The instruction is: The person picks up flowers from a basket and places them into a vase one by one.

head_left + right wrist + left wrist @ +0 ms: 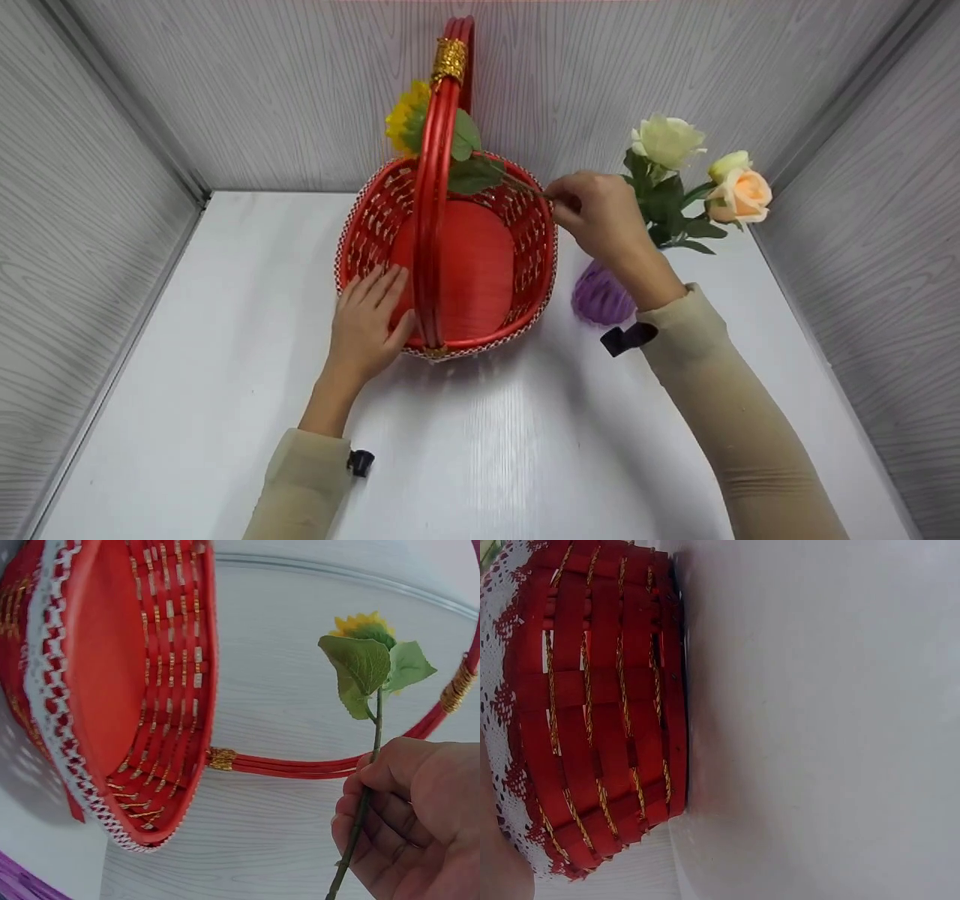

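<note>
A red woven basket (480,270) with a tall arched handle (437,187) stands on the white table. My left hand (367,322) rests on its near left rim, fingers extended over the edge. In the left wrist view, the basket's outer side (600,705) shows gold cords and white lace trim, with only a sliver of hand. My right hand (600,214) pinches the stem of an artificial sunflower (407,120) above the basket's far right rim. The flower head lies behind the handle, tilted left. The right wrist view shows thumb and fingers gripping the green stem (377,724).
A purple ribbed vase (600,296) stands right of the basket, partly behind my right forearm. It holds a cream rose (667,141), a peach rose (746,196) and leaves. Grey wood-grain walls (285,97) enclose the table (465,450) at the back and sides.
</note>
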Demonstrator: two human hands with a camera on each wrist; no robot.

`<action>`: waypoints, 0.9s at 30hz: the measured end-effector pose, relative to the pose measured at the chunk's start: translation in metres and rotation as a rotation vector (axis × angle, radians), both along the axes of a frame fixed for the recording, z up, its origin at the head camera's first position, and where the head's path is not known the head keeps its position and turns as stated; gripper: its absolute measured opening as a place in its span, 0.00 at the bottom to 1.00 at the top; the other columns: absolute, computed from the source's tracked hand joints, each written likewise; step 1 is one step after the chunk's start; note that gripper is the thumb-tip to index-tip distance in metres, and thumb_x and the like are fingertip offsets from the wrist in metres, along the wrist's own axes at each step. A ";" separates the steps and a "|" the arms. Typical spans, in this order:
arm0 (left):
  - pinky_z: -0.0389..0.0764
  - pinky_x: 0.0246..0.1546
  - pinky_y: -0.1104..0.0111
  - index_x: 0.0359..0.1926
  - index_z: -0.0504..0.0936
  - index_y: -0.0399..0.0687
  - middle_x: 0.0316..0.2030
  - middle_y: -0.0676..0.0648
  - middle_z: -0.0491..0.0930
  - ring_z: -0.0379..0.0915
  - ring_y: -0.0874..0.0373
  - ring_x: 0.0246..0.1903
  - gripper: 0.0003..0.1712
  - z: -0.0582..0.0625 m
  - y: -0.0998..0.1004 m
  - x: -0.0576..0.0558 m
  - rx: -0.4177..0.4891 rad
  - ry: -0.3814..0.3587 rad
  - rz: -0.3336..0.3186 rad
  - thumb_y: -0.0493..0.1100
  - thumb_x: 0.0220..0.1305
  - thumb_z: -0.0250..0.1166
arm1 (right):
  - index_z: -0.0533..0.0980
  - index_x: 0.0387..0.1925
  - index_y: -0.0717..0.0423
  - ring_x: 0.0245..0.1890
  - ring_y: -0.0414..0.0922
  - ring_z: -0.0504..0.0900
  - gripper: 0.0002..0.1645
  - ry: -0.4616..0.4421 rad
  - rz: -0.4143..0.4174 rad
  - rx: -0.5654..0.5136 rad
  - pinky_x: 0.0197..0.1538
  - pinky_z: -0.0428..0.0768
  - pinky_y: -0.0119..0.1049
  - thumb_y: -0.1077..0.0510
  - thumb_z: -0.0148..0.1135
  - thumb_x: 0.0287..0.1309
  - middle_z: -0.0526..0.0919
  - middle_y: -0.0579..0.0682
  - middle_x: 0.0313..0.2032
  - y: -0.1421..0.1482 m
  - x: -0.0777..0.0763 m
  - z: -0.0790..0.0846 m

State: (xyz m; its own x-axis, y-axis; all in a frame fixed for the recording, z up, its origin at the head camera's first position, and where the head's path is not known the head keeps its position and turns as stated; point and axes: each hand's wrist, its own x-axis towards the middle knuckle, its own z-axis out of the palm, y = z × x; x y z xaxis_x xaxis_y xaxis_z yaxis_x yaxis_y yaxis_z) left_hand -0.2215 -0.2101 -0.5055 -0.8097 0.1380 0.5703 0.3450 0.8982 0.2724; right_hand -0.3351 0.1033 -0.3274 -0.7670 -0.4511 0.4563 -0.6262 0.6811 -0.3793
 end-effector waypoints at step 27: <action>0.57 0.71 0.43 0.70 0.71 0.47 0.67 0.43 0.72 0.63 0.42 0.69 0.33 0.001 0.000 -0.002 0.014 0.002 0.003 0.57 0.70 0.51 | 0.86 0.40 0.56 0.27 0.41 0.76 0.11 -0.106 -0.071 -0.112 0.30 0.73 0.27 0.63 0.58 0.62 0.86 0.50 0.32 0.033 -0.017 -0.008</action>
State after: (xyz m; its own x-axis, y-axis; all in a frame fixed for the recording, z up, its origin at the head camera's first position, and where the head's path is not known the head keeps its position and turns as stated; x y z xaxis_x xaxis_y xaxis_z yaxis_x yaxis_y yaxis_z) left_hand -0.2234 -0.2102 -0.5046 -0.8091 0.1281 0.5736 0.3431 0.8953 0.2840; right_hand -0.3519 0.1363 -0.3355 -0.8419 -0.3451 0.4149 -0.5302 0.6723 -0.5167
